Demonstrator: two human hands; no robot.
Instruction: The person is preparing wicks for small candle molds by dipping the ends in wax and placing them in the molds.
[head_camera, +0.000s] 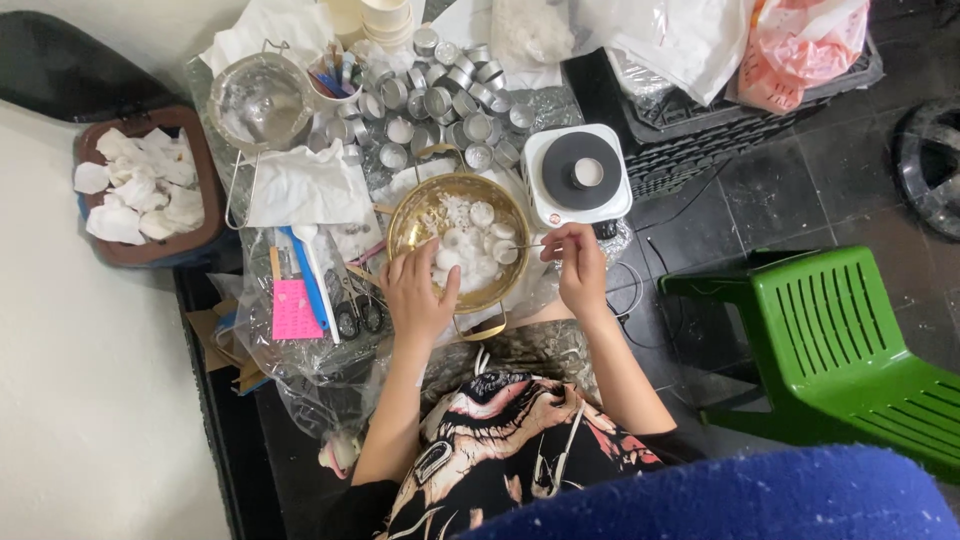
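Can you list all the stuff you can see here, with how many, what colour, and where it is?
Bowl: one, gold metal, middle, holding white round pieces.
White round pieces: many, white, inside the bowl.
Small tins: many, silver, behind the bowl.
Hot plate: one, white with a black top, right of the bowl.
Pot: one, silver, back left.
Bin: one, brown, far left, full of white scraps.
Pink card: one, left of the bowl.
Stool: one, green, right.
Plastic bags: several, white and orange, back right.
Left hand: in the bowl, on the white pieces.
Right hand: holds a thin metal tool.
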